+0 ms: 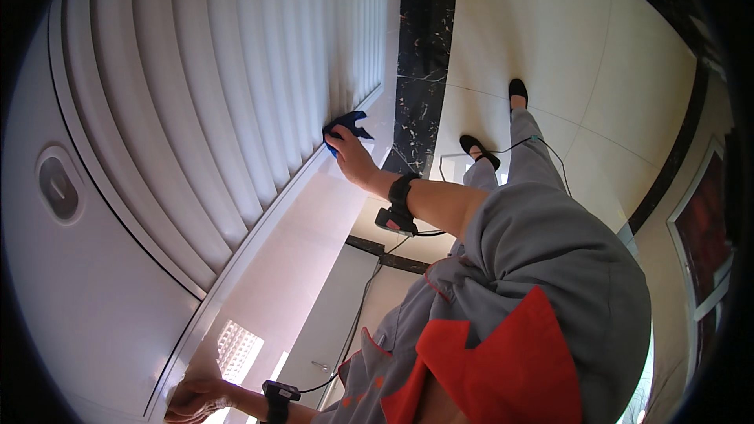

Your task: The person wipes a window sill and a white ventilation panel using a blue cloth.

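My right hand (353, 159) grips a bunched dark blue cloth (347, 126). The cloth is pressed at the side edge of a white louvred panel (230, 88), where the slats end at the frame. My left hand (197, 397), at the bottom in shadow, has its fingers bent at the edge of the same white panel; whether they grip it is unclear. Beyond the louvres, the smooth part of the panel (88, 306) carries an oval grey fitting (59, 185) with a small lever. Each wrist wears a black strap with a small device (396, 221).
A black marble strip (421, 59) borders the cream tiled floor (530, 17). Thin cables (362, 300) run from the wrist devices past my body. A grey door (324, 312) with a lever handle lies below. At the far right is a framed dark red panel (701, 229).
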`<control>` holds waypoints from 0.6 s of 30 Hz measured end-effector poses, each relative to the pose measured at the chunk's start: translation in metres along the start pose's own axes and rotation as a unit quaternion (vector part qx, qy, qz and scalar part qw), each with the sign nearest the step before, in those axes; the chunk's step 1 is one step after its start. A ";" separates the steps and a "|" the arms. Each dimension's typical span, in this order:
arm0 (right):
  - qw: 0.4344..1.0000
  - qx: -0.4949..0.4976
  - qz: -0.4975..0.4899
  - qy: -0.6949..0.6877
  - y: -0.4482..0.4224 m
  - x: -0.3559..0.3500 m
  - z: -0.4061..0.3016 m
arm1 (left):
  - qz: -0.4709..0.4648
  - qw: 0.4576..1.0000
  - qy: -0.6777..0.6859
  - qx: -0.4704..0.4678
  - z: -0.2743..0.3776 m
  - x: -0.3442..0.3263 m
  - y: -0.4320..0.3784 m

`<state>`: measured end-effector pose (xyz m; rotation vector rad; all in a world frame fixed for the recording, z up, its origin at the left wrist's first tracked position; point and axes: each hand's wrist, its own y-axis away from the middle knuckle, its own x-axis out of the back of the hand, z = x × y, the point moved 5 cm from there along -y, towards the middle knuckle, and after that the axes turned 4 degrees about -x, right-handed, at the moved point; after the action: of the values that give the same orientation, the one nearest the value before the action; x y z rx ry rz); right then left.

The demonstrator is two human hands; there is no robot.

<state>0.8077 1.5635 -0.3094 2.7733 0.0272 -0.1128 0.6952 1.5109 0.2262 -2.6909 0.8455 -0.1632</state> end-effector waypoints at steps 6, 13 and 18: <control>0.992 -0.072 -0.094 0.044 -0.049 0.028 0.052 | 0.013 0.999 0.030 0.032 0.001 -0.004 0.003; 0.992 -0.064 0.091 -0.056 -0.045 0.016 0.038 | 0.010 0.999 0.021 0.023 0.001 0.001 0.003; 0.995 -0.058 -0.071 0.030 -0.051 0.011 0.067 | 0.008 1.000 0.016 0.021 0.001 -0.001 0.003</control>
<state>0.8118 1.5870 -0.3909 2.6558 0.2399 -0.0633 0.6928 1.5097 0.2248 -2.6492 0.8636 -0.2184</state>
